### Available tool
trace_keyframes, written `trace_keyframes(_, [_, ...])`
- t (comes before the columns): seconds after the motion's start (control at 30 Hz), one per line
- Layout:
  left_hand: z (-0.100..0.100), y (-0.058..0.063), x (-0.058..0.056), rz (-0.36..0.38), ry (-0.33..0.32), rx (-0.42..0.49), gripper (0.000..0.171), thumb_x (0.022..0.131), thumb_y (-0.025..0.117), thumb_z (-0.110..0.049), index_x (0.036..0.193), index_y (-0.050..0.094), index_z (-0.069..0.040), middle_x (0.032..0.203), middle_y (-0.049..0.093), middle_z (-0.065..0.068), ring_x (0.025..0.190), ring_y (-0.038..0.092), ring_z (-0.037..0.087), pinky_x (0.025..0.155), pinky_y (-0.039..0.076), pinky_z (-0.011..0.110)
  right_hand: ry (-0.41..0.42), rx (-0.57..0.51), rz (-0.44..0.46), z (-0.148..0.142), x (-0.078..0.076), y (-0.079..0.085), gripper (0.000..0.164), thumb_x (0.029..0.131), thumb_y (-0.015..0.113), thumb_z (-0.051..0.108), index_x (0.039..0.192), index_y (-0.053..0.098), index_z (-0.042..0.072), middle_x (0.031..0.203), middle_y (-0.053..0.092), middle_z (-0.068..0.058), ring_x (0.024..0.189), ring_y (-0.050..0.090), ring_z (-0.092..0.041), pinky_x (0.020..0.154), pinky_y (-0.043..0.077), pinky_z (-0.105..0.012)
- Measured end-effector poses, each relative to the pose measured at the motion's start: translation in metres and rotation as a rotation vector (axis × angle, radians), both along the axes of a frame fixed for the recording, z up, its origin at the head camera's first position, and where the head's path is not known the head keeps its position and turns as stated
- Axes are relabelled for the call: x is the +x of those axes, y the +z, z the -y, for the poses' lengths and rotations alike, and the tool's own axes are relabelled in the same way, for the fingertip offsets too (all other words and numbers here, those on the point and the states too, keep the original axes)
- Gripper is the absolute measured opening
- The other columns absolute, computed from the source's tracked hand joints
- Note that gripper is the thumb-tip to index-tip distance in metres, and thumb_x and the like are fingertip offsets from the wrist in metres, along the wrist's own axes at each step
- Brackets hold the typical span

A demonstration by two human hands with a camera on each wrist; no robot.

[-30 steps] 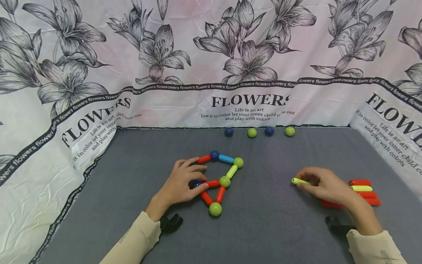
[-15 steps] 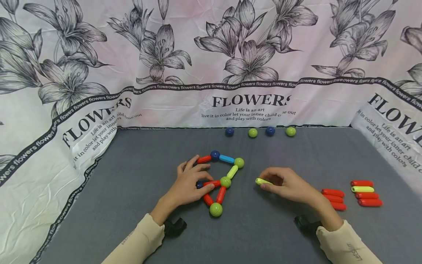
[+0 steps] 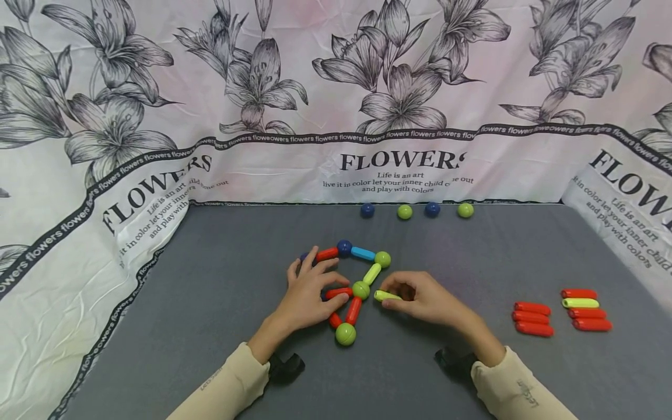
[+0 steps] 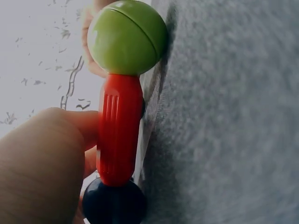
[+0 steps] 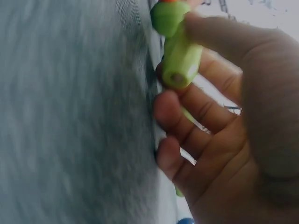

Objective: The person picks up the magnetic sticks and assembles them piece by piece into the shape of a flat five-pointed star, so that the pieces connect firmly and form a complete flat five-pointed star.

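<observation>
A flat figure of magnetic rods and balls lies on the grey table. My left hand (image 3: 307, 291) pinches its red rod (image 3: 339, 293) between thumb and index finger, the other fingers spread toward the upper red rod (image 3: 328, 254). This hand partly covers a dark blue ball (image 4: 114, 203). A yellow-green rod (image 5: 180, 63) sits between my right thumb and fingers. In the head view, my right hand (image 3: 420, 297) holds that rod just right of the figure's middle green ball (image 3: 361, 290). Another green ball (image 3: 345, 334) marks the figure's near corner.
Loose blue and green balls (image 3: 405, 212) line the far table edge, below a flower-printed cloth (image 3: 399, 169). At right lie two groups of rods: red ones (image 3: 531, 318), and red ones (image 3: 589, 313) with a yellow-green one (image 3: 580, 303).
My right hand has carried the yellow-green rod leftward from near the loose rods to beside the middle green ball. My left hand has shifted slightly right along the figure.
</observation>
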State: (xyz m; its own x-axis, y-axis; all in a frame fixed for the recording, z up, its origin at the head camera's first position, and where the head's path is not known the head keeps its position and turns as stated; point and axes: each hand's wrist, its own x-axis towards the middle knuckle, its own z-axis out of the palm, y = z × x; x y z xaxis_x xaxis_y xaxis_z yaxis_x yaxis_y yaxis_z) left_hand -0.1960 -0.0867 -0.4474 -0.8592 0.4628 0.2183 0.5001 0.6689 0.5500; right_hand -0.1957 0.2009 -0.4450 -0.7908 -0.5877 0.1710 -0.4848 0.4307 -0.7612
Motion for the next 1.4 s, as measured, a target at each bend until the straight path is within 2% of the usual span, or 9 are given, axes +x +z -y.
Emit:
trace_keyframes(0.2, [0.000, -0.005, -0.002, 0.010, -0.013, 0.010, 0.016, 0.094, 0.071, -0.038, 0.106, 0.076, -0.029, 0.149, 0.057, 0.006, 0.158, 0.012, 0.040, 0.115, -0.001, 0.075, -0.042, -0.017, -0.039, 0.004, 0.001, -0.008, 0.012, 0.090, 0.079, 0.025, 0.100, 0.073, 0.023, 0.079, 0.064, 0.007, 0.059, 0.050, -0.003, 0.055, 0.045, -0.023])
trace_keyframes(0.5, [0.000, -0.012, -0.003, 0.017, -0.009, 0.001, 0.018, 0.095, 0.068, -0.042, 0.108, 0.075, -0.031, 0.150, 0.056, 0.002, 0.159, 0.008, 0.037, 0.114, 0.000, 0.074, -0.119, -0.047, -0.083, 0.010, 0.007, -0.014, 0.015, 0.088, 0.081, 0.023, 0.101, 0.074, 0.023, 0.082, 0.065, 0.009, 0.058, 0.047, -0.003, 0.055, 0.042, -0.022])
trace_keyframes(0.73, [0.000, -0.011, -0.001, -0.009, -0.017, 0.019, 0.014, 0.095, 0.069, -0.040, 0.104, 0.075, -0.031, 0.149, 0.057, 0.004, 0.158, 0.010, 0.040, 0.113, 0.000, 0.076, -0.148, -0.053, -0.109, 0.014, 0.009, -0.015, 0.018, 0.087, 0.082, 0.022, 0.102, 0.074, 0.024, 0.085, 0.065, 0.010, 0.061, 0.047, -0.004, 0.055, 0.042, -0.022])
trace_keyframes(1.03, [0.001, -0.009, 0.000, 0.008, -0.020, 0.003, 0.017, 0.096, 0.067, -0.041, 0.106, 0.076, -0.031, 0.149, 0.057, 0.003, 0.160, 0.007, 0.036, 0.114, 0.000, 0.076, -0.173, -0.051, -0.113, 0.016, 0.010, -0.016, 0.019, 0.085, 0.084, 0.022, 0.102, 0.074, 0.025, 0.084, 0.063, 0.011, 0.061, 0.046, -0.003, 0.055, 0.041, -0.022])
trace_keyframes(1.4, [0.000, -0.010, 0.000, 0.008, -0.030, 0.010, 0.017, 0.096, 0.068, -0.041, 0.107, 0.076, -0.030, 0.150, 0.057, 0.005, 0.159, 0.009, 0.038, 0.114, 0.001, 0.077, -0.184, -0.056, -0.109, 0.017, 0.012, -0.017, 0.020, 0.086, 0.083, 0.020, 0.103, 0.074, 0.024, 0.083, 0.061, 0.011, 0.060, 0.045, -0.003, 0.055, 0.041, -0.022])
